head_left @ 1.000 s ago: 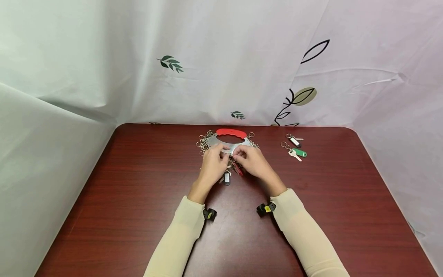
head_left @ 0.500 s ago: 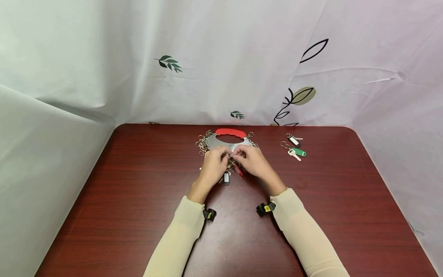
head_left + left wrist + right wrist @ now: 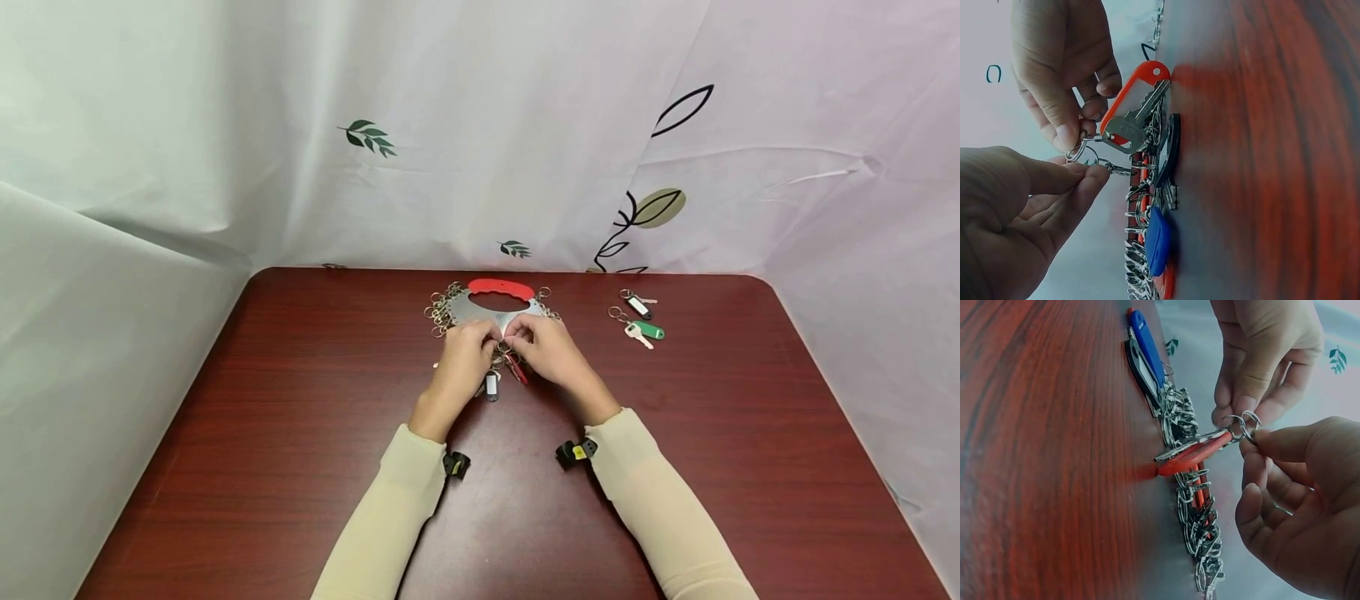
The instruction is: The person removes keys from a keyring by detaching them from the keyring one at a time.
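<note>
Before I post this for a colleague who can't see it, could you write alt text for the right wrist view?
A person's left grip and right grip pinch metal split rings next to a red key tag and silver key. Nearby are a blue key tag, black key tag and bunched rings; a wood-grain tabletop fills the left.

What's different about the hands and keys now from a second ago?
Very little. The left hand's index finger, which was stretched out above the thumb, has curled in toward it. I can't see anything newly taken hold of or let go; both hands now pinch at a metal key ring. The right hand, the red handle, and the green tag and black tag off to the right stayed put.
</note>
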`<state>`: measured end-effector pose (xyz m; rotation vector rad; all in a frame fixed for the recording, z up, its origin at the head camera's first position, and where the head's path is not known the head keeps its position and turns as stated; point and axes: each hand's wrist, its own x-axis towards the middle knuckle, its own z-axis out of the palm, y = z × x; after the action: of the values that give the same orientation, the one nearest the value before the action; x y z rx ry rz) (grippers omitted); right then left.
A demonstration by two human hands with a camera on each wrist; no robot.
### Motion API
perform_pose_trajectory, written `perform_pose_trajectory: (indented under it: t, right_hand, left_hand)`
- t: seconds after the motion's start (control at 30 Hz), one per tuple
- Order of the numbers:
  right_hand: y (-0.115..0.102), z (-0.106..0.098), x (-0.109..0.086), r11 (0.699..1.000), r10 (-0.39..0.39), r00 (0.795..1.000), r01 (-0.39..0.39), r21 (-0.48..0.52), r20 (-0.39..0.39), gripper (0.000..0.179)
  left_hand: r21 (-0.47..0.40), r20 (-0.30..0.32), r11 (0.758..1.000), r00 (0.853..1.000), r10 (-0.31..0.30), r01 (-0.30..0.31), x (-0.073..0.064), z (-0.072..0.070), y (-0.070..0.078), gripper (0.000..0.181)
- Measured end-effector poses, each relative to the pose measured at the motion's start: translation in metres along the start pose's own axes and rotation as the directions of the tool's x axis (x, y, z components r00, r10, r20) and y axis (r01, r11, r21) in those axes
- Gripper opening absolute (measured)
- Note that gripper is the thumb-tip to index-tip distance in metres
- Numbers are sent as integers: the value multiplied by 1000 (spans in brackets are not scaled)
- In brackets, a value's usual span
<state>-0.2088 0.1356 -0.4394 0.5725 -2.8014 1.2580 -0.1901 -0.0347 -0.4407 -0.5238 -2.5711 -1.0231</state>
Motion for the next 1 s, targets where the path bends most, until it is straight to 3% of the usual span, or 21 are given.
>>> perform_pose_trajectory:
  t: [0.33, 1.0]
  right_hand:
    - [-2, 1, -1, 1000, 16, 1000, -16, -13, -25, 4]
    - [-1, -1, -1, 999, 37, 998, -38, -16, -49, 5]
  left_hand:
    - [-16, 22, 997, 996, -82, 82, -1, -1, 2, 9]
    - [-25, 47, 994, 993, -104, 105, -1, -3, 1, 9]
